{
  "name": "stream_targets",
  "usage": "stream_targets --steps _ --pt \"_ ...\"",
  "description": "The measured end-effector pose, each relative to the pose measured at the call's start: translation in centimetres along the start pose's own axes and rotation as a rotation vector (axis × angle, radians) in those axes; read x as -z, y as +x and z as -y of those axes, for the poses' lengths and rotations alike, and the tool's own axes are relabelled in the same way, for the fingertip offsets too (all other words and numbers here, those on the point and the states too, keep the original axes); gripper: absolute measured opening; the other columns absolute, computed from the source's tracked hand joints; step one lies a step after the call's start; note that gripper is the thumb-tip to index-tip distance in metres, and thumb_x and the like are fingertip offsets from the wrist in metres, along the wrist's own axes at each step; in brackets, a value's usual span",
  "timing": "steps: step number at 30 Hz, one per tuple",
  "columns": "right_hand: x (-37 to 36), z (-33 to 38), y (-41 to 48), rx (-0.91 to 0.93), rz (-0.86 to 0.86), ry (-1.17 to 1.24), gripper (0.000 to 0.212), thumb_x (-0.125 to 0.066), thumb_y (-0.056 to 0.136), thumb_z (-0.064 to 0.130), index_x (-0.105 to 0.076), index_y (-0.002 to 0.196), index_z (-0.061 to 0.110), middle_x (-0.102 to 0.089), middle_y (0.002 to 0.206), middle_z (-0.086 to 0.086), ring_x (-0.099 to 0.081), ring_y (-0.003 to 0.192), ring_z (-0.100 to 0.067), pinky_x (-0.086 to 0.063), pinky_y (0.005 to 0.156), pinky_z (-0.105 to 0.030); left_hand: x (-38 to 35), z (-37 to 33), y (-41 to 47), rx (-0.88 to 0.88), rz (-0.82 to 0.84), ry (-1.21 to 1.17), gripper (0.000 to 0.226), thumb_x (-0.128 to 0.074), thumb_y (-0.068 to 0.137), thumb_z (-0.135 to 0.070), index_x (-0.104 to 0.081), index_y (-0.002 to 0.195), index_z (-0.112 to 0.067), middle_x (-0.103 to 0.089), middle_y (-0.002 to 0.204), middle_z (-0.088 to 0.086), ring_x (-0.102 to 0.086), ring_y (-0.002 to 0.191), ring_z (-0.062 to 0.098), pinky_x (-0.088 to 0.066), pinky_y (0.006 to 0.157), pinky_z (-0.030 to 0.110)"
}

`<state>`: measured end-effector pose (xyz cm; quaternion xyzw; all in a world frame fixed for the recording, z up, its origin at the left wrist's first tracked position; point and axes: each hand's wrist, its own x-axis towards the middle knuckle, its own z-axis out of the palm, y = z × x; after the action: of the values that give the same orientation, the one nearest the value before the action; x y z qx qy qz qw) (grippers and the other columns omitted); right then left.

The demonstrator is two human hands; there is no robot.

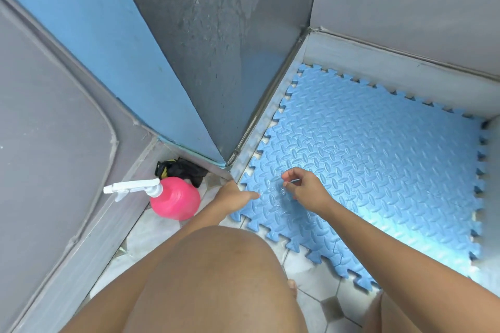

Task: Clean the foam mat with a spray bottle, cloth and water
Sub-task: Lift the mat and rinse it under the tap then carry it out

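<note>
The light blue foam mat (378, 149) with puzzle edges lies on the tiled floor in a corner; it glistens wet near its left edge. My left hand (234, 195) rests on the mat's left edge with its fingers straight. My right hand (303, 189) hovers just above the wet patch, its fingers curled and pinching a small clear thing (287, 189) that I cannot identify. The pink spray bottle (176, 199) with a white trigger head stands on the floor left of the mat. A black cloth (186, 169) lies bunched behind the bottle.
Grey walls close in on the left and behind the mat, and a blue-and-grey panel (151, 57) juts out between them. My bare knee (213, 278) fills the lower middle. White and grey floor tiles (319, 295) show in front of the mat.
</note>
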<state>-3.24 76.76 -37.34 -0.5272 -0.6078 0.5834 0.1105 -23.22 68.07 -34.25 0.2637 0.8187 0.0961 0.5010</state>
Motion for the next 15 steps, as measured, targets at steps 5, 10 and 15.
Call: stream_targets --steps 5,10,15 --pt "2.0 1.7 -1.2 0.024 -0.148 0.003 0.01 -0.066 0.096 0.011 -0.065 0.099 0.02 -0.064 0.098 0.006 -0.058 0.072 -0.011 -0.047 0.061 -0.023 2.0 -0.9 -1.0 -0.056 0.064 -0.086 0.038 -0.076 0.084 -0.046 -0.062 0.106 -0.018 -0.066 0.11 0.004 -0.059 0.086 0.015 -0.047 0.074 0.031" --pt "4.3 4.3 -1.9 0.027 -0.316 -0.024 0.01 -0.064 0.097 0.021 -0.065 0.106 0.017 -0.065 0.094 0.006 -0.058 0.076 -0.011 -0.044 0.071 -0.023 5.0 -3.6 -4.3 -0.259 0.328 -0.163 0.065 -0.071 0.085 -0.06 -0.064 0.133 -0.017 -0.066 0.12 -0.009 -0.064 0.107 0.004 -0.046 0.078 0.023" --pt "5.9 6.7 -3.5 0.123 -0.541 -0.125 0.015 -0.065 0.095 0.029 -0.066 0.106 0.018 -0.059 0.104 0.002 -0.056 0.1 -0.018 -0.047 0.093 -0.03 6.2 -6.7 -8.2 -0.203 0.534 -0.692 0.066 -0.052 0.096 -0.059 -0.068 0.108 0.004 -0.073 0.085 0.008 -0.07 0.062 0.016 -0.056 0.051 0.024"
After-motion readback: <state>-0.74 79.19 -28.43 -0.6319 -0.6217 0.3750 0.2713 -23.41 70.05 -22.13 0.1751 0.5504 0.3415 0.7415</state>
